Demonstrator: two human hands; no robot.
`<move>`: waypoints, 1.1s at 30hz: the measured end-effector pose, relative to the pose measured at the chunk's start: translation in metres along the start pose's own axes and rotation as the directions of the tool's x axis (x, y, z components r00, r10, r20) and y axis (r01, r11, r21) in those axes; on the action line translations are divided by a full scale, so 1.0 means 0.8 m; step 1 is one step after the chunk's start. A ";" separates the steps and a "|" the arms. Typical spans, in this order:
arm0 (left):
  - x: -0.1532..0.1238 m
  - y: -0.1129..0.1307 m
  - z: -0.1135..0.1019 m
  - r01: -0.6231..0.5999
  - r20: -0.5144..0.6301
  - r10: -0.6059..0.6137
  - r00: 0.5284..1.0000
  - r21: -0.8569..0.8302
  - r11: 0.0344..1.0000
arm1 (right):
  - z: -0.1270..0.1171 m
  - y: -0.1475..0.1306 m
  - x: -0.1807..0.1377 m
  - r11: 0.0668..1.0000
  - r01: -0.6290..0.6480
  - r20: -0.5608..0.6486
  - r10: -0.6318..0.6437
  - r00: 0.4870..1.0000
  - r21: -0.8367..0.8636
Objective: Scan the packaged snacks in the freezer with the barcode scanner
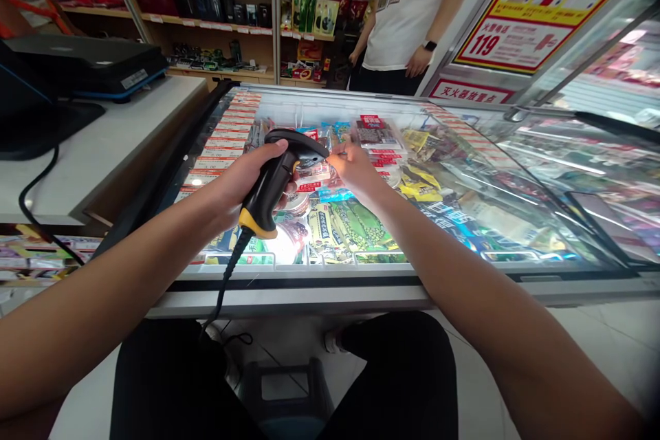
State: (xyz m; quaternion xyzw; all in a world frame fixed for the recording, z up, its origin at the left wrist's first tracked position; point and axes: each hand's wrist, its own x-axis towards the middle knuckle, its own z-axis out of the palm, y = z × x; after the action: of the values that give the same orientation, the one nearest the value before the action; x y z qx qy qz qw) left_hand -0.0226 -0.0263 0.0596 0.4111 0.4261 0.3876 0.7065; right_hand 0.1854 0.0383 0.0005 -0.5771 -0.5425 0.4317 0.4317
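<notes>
My left hand (246, 179) is wrapped round the grip of a black and yellow barcode scanner (269, 194), thumb on top. The scanner's head tilts up and to the right, over the glass-topped chest freezer (309, 297). At the front end of that head my right hand (355, 166) has its thumb and forefinger pinched together; what lies between them, if anything, is too small to make out. Below both hands are packaged frozen goods, among them a green packet (364, 223) and a yellow packet (419, 182). A black cable (232, 265) hangs from the scanner's grip.
To the left stands a white counter (128, 130) with a black scale (97, 62). Another person (407, 20) stands beyond the freezer, before stocked shelves (216, 24). A grey stool (286, 385) is between my legs. Red and yellow signs (546, 7) hang at the right.
</notes>
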 end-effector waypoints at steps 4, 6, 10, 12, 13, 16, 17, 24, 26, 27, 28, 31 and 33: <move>0.000 0.000 -0.003 -0.008 0.000 0.008 1.000 -0.005 1.000 | 0.000 -0.002 -0.002 1.000 -0.003 0.008 0.003 1.000 0.010; 0.000 0.001 -0.004 -0.018 0.010 0.018 1.000 -0.003 1.000 | 0.000 -0.003 -0.002 1.000 -0.002 0.011 0.002 1.000 0.003; -0.006 0.006 -0.004 -0.030 -0.002 0.030 1.000 0.004 1.000 | 0.002 -0.004 0.000 1.000 -0.010 -0.008 0.010 1.000 -0.001; -0.008 0.009 -0.004 -0.024 -0.020 0.024 1.000 0.010 1.000 | 0.002 -0.003 0.000 1.000 -0.015 -0.014 0.015 1.000 -0.001; -0.008 0.011 -0.004 -0.023 -0.024 0.024 0.999 0.010 1.000 | 0.002 -0.003 0.000 1.000 -0.014 -0.014 0.014 1.000 0.001; -0.005 0.011 -0.006 -0.038 -0.014 0.038 0.999 -0.005 0.999 | 0.000 -0.005 -0.003 1.000 -0.008 0.006 0.008 1.000 0.005; -0.003 0.011 -0.007 -0.047 -0.009 0.047 0.999 -0.013 0.999 | 0.000 -0.006 -0.004 1.000 -0.010 0.009 0.010 1.000 -0.003; -0.005 0.008 -0.003 -0.029 -0.029 0.029 0.999 -0.024 0.999 | 0.001 -0.015 -0.011 1.000 -0.027 0.001 0.027 1.000 -0.017; -0.010 0.008 0.002 -0.020 -0.049 0.019 0.999 -0.016 1.000 | 0.001 -0.013 -0.007 1.000 -0.030 -0.003 0.030 1.000 -0.004; -0.012 0.009 0.004 -0.021 -0.059 0.020 0.998 -0.015 1.000 | 0.001 -0.011 -0.005 0.999 -0.033 -0.003 0.033 0.999 0.001; -0.014 0.009 0.006 -0.021 -0.068 0.020 0.997 -0.017 1.000 | 0.001 -0.009 -0.003 0.999 -0.039 -0.007 0.039 0.999 0.004; -0.018 0.008 0.009 -0.024 -0.092 0.021 0.996 -0.036 0.999 | 0.002 -0.006 -0.001 0.999 -0.049 -0.023 0.049 0.999 -0.006; -0.017 0.007 0.009 -0.027 -0.092 0.022 0.996 -0.054 0.998 | 0.003 -0.007 -0.003 0.999 -0.046 -0.015 0.045 0.999 -0.018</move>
State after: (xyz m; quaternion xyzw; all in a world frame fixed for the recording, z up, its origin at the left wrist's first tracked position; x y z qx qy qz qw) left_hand -0.0214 -0.0385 0.0711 0.3785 0.4421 0.4262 0.6925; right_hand 0.1818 0.0359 0.0056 -0.5964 -0.5302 0.4322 0.4201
